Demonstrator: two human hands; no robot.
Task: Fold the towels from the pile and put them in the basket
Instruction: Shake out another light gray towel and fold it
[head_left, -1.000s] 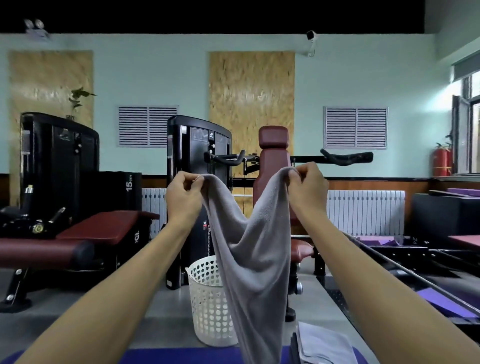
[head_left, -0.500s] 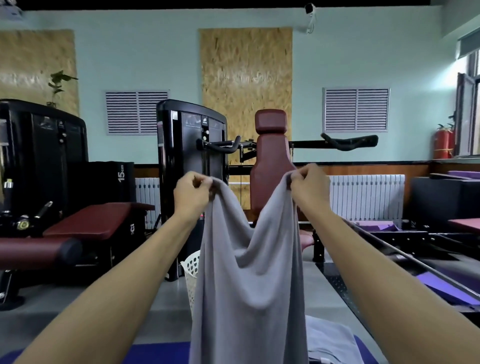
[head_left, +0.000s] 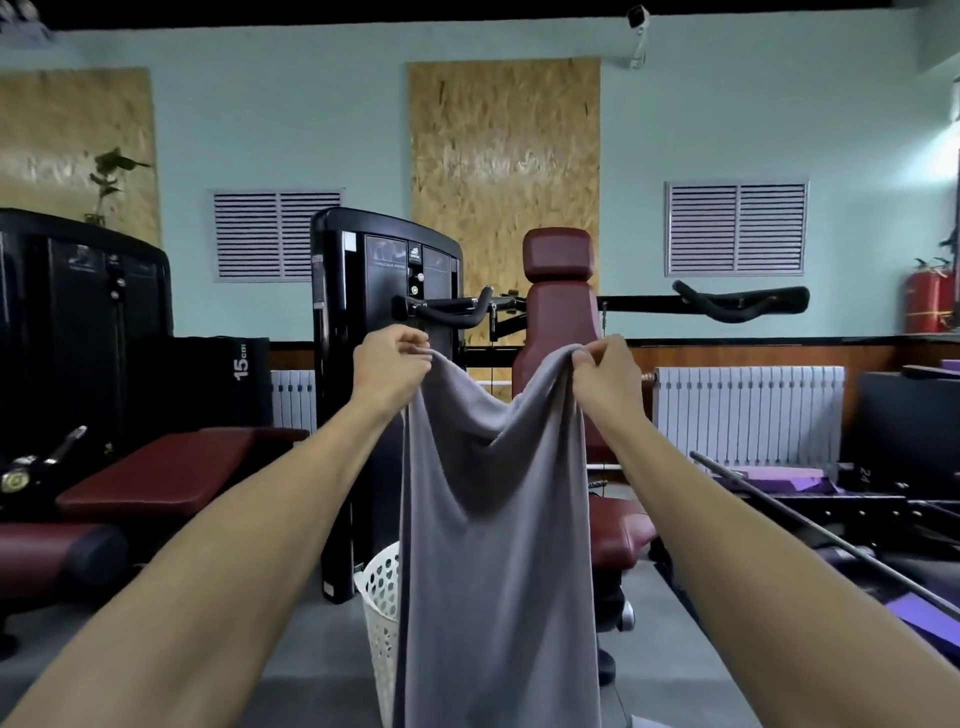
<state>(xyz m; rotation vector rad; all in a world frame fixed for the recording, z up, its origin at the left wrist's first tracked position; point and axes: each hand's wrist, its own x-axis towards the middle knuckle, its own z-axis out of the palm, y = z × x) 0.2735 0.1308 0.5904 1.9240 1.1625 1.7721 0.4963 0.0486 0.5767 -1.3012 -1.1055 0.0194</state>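
Grey towel (head_left: 498, 545) held up at arm's length, left hand (head_left: 390, 375) and right hand (head_left: 605, 373) each pinching a top corner, cloth sagging between and hanging below them, likely to square edges for folding; white basket (head_left: 382, 613) below left hand.

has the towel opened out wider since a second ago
Yes. The towel hangs broader now, hiding most of the basket behind it; earlier the basket showed almost whole.
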